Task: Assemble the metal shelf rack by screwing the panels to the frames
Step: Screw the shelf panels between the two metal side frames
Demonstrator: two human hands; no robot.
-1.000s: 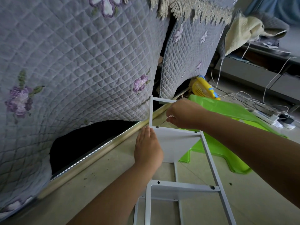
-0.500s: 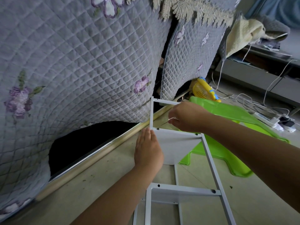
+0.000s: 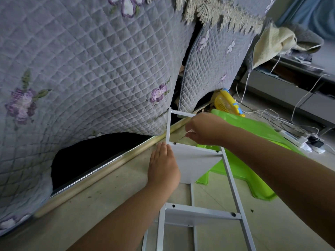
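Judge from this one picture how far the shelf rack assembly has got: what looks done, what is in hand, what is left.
Done: the nearer panel sits between the white frame rails, a dark fastener or hole at each end.
In hand: the left hand lies flat against the upper panel while the right hand pinches a thin tool aimed at its corner screw.
Left: the top crossbar holds no panel; the far-side frame is hidden.
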